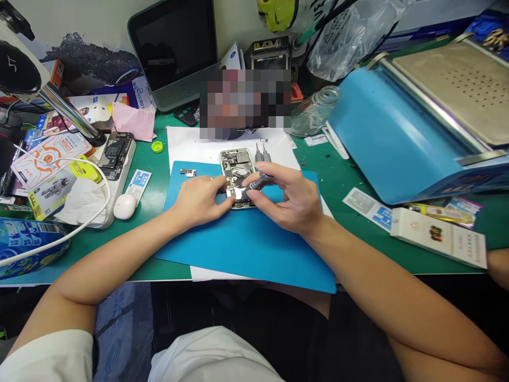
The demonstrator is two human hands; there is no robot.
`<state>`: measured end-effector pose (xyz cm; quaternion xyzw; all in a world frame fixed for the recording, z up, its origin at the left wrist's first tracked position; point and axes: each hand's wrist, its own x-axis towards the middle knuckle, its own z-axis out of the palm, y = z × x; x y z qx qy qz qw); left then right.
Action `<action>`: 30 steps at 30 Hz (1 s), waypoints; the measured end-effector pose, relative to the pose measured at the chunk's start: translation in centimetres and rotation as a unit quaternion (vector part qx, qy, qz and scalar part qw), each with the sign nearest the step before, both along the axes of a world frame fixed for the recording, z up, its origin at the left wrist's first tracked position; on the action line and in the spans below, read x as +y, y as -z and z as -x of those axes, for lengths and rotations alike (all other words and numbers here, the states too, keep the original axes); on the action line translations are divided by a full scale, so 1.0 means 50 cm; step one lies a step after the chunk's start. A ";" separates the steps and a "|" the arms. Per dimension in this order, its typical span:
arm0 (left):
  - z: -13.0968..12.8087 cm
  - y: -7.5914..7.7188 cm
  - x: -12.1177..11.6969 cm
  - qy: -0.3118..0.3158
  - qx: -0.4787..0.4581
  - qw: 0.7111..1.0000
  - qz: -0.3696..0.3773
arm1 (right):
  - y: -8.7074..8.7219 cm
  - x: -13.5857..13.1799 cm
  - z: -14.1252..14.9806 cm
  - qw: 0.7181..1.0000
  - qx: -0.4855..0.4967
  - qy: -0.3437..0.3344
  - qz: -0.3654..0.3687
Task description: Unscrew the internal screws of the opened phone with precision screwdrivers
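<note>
An opened smartphone (239, 168) with its inner parts bare lies on a blue mat (238, 241). My left hand (199, 199) grips its left edge, thumb and index finger at the lower side. In my right hand (292, 199) is a dark grey screwdriver (260, 182), pinched between thumb and fingers. The driver points down at the phone's lower part; its tip is too small to make out. Beyond my right fingers lie more grey screwdrivers (262, 154). A small metal phone part (189, 172) rests on the mat left of the phone.
A blue-covered machine (382, 132) stands at right, a glass jar (316, 111) beside it. Cards and a white box (437, 237) lie nearer. A white earbud case (124, 206), cable and boxes crowd the left. Another person's hand (499, 265) shows at the right edge.
</note>
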<state>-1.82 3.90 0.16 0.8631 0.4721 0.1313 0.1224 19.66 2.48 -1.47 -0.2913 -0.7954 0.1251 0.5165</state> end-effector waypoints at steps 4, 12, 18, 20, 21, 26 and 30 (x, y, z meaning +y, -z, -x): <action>0.000 -0.002 0.000 0.002 0.002 1.000 0.005 | 0.000 0.000 0.002 1.000 -0.019 -0.005 0.001; -0.001 -0.006 -0.001 -0.001 0.008 1.000 0.011 | -0.001 0.000 0.003 1.000 -0.026 -0.008 -0.008; -0.002 -0.005 -0.002 -0.002 0.012 1.000 0.014 | -0.002 -0.001 0.004 0.999 -0.042 0.000 -0.008; -0.002 -0.005 -0.002 -0.002 0.013 1.000 0.015 | -0.004 -0.002 0.004 0.999 -0.049 0.002 -0.009; -0.002 -0.006 -0.002 -0.002 0.014 1.000 0.015 | -0.005 -0.002 0.004 0.999 -0.053 0.004 -0.011; -0.001 -0.004 -0.001 -0.001 0.016 1.000 0.016 | -0.009 0.000 0.007 0.998 -0.058 0.004 -0.029; -0.001 -0.001 0.000 0.000 0.016 1.000 0.010 | -0.013 0.002 0.010 0.997 -0.055 0.000 -0.061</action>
